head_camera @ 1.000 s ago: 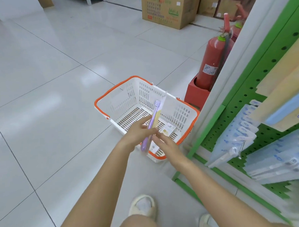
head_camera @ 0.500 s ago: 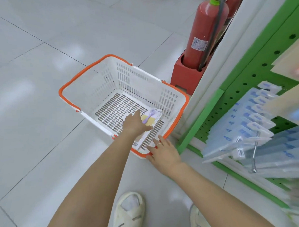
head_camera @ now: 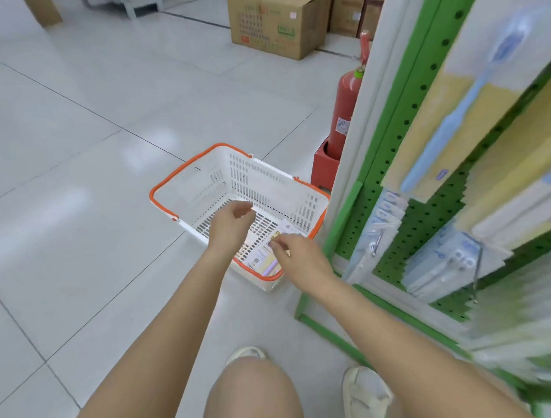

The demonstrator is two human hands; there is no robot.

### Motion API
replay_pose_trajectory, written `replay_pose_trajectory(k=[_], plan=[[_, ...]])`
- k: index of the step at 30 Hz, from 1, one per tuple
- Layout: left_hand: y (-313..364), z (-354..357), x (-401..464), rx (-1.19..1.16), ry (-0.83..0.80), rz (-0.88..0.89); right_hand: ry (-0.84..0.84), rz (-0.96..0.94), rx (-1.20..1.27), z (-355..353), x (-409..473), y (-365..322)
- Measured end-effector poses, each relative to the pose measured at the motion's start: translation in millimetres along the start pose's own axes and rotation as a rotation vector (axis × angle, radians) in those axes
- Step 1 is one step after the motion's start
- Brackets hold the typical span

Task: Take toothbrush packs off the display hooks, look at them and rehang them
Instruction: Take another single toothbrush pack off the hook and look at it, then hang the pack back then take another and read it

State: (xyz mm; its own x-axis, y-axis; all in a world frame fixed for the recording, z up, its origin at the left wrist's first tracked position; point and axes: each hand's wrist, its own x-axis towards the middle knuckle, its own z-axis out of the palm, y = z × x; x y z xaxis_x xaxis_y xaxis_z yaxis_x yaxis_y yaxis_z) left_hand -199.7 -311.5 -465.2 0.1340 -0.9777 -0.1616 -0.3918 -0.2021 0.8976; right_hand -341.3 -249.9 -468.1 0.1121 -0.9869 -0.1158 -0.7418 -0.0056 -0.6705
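- Bare left forearm (head_camera: 166, 333) and bare right forearm (head_camera: 383, 324): no sleeves visible.
- Bare knee (head_camera: 251, 396).
- Off-white rounded shoes (head_camera: 364, 394), one per foot.

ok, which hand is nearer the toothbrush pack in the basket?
Right. The right hand hovers directly over the toothbrush pack; the left hand hangs up and to its left.

The floor (head_camera: 76, 154) is laid in glossy, smooth pale tiles that mirror the light. The basket (head_camera: 266, 184) is made of slotted white plastic with an orange plastic rim. The pegboard (head_camera: 391, 134) looks like green painted perforated metal. The boxes (head_camera: 275, 22) are of matt brown cardboard. The fire extinguisher (head_camera: 345, 111) shows smooth red paint
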Motion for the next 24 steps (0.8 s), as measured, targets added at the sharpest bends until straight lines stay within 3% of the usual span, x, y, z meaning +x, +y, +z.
replay_pose_trajectory(k=[6, 10, 15, 20, 22, 24], plan=[[89.6, -11.7, -58.0, -0.190, -0.026, 0.241, 0.247, -0.096, 0.178, -76.5, -51.5, -50.7], [140.9, -16.1, -92.5, -0.222, -0.050, 0.418, 0.417, -0.224, 0.149, -137.9, -90.4, -76.9], [198.2, -8.2, -114.6, -0.311, -0.062, 0.564, 0.739, -0.390, -0.112, -204.1, -122.0, -89.7], [244.1, 10.7, -109.5, -0.328, -0.092, 0.604, 1.093, -0.517, -0.420, -260.0, -138.3, -95.0], [257.4, 17.0, -106.1, -0.318, -0.159, 0.595, 1.152, -0.525, -0.483, -275.7, -143.2, -100.6], [266.6, 22.8, -105.3, -0.309, -0.255, 0.569, 1.080, -0.465, -0.518, -282.4, -148.0, -105.9]])
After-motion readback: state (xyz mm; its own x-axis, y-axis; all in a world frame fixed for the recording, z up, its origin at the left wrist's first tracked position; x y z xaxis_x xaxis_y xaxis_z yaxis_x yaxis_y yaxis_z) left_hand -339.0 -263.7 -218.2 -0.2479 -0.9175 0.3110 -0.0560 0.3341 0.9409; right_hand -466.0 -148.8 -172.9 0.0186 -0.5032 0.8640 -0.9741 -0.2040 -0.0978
